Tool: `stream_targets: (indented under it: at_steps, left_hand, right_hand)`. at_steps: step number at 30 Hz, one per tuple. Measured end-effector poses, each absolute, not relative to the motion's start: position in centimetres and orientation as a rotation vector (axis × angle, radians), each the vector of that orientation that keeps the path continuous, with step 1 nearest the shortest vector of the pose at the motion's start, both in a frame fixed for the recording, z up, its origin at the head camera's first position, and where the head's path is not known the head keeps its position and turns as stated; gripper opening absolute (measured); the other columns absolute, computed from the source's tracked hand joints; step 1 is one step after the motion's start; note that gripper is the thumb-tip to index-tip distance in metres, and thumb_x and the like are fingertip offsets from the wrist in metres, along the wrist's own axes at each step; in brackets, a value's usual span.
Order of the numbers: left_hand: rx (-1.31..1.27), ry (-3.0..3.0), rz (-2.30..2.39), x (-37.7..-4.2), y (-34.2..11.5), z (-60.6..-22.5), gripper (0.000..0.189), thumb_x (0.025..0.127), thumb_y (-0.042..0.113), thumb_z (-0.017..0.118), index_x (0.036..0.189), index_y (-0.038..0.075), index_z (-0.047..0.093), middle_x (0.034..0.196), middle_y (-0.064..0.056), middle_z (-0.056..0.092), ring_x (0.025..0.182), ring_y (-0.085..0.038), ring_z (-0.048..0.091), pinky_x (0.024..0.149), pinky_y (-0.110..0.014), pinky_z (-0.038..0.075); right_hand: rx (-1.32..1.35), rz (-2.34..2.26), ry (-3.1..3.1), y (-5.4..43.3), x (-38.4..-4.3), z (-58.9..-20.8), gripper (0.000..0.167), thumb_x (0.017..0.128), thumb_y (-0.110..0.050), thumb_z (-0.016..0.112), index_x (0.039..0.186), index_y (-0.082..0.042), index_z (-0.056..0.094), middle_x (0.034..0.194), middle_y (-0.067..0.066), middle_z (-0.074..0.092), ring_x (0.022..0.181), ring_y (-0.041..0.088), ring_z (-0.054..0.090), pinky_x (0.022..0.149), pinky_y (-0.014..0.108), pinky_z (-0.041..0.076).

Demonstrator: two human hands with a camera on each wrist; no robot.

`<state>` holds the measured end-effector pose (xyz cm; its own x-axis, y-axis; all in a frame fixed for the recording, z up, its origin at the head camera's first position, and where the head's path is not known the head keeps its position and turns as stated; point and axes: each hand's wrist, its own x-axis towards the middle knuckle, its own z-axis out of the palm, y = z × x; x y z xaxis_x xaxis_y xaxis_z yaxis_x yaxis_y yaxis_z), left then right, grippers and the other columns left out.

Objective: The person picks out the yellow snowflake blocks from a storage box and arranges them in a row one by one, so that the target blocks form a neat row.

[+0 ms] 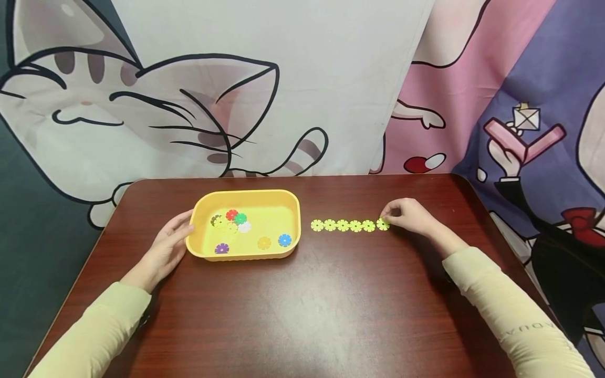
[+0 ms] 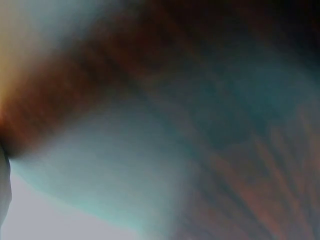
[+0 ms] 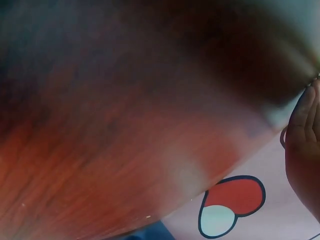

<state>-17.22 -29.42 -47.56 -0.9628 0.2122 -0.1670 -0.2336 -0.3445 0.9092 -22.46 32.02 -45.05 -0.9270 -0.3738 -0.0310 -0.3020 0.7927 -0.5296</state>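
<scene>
My left hand [image 1: 167, 247] is against the left end of a yellow plastic tray [image 1: 243, 256], its fairly straight fingers touching the outside and rim. Inside the tray lie several flower-shaped discs, among them a red disc [image 1: 231, 214], a green disc [image 1: 241, 218], a purple disc [image 1: 221, 248] and a blue disc [image 1: 284, 240]. To the right of the tray, a straight row of yellow-green flower discs [image 1: 342, 225] lies on the table. My right hand [image 1: 408, 215] pinches the yellow-green flower disc [image 1: 383, 224] at the row's right end. The left wrist view is a blur.
A dark reddish-brown wooden table [image 1: 302, 315] with rounded back corners carries everything. Behind it hangs a cartoon-printed cloth [image 1: 331, 79] close to the back edge. In the right wrist view, the table edge and cloth show beside the right hand [image 3: 304, 145].
</scene>
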Motion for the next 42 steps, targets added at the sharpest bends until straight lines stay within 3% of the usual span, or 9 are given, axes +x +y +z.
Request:
stream_targets:
  at_steps: [14, 23, 31, 42]
  left_hand:
    - [-0.022, 1.59, 2.387, -17.2, -29.4, -47.6, 0.035, 0.108, -0.001, 0.053, 0.134, 0.023, 0.062, 0.131, 0.013, 0.07, 0.119, 0.0, 0.068, 0.096, -0.016, 0.059]
    - [-0.03, 1.571, 2.396, -17.2, -29.3, -47.3, 0.034, 0.108, 0.0, 0.054, 0.133, 0.022, 0.061, 0.131, 0.014, 0.069, 0.119, 0.001, 0.068, 0.095, -0.016, 0.059]
    - [-0.048, 1.58, 2.387, -17.3, -29.3, -47.3, 0.033, 0.108, 0.0, 0.054, 0.132, 0.022, 0.06, 0.131, 0.015, 0.067, 0.119, 0.003, 0.067, 0.096, -0.015, 0.058]
    - [-0.027, 1.579, 2.399, -17.3, -29.3, -47.4, 0.033, 0.108, -0.001, 0.053, 0.131, 0.022, 0.062, 0.131, 0.014, 0.069, 0.12, 0.002, 0.067, 0.098, -0.016, 0.058]
  right_hand:
    - [-0.524, -0.85, 2.859, 31.8, -22.2, -45.4, 0.011, 0.089, 0.0, 0.072, 0.091, -0.008, 0.079, 0.084, 0.003, 0.079, 0.075, 0.008, 0.06, 0.071, 0.022, 0.047]
    - [-0.533, -0.831, 2.85, 31.6, -22.3, -45.4, 0.008, 0.09, -0.002, 0.073, 0.09, -0.008, 0.079, 0.082, 0.001, 0.077, 0.077, 0.01, 0.063, 0.075, 0.026, 0.051]
    - [-0.557, -0.811, 2.824, 31.4, -22.5, -44.9, 0.005, 0.088, -0.003, 0.077, 0.091, -0.006, 0.079, 0.085, 0.002, 0.078, 0.072, 0.005, 0.058, 0.072, 0.022, 0.047]
    - [-0.582, -0.815, 2.804, 29.0, -24.0, -43.4, 0.008, 0.092, -0.002, 0.074, 0.095, -0.007, 0.079, 0.092, 0.007, 0.08, 0.079, 0.012, 0.061, 0.074, 0.023, 0.048]
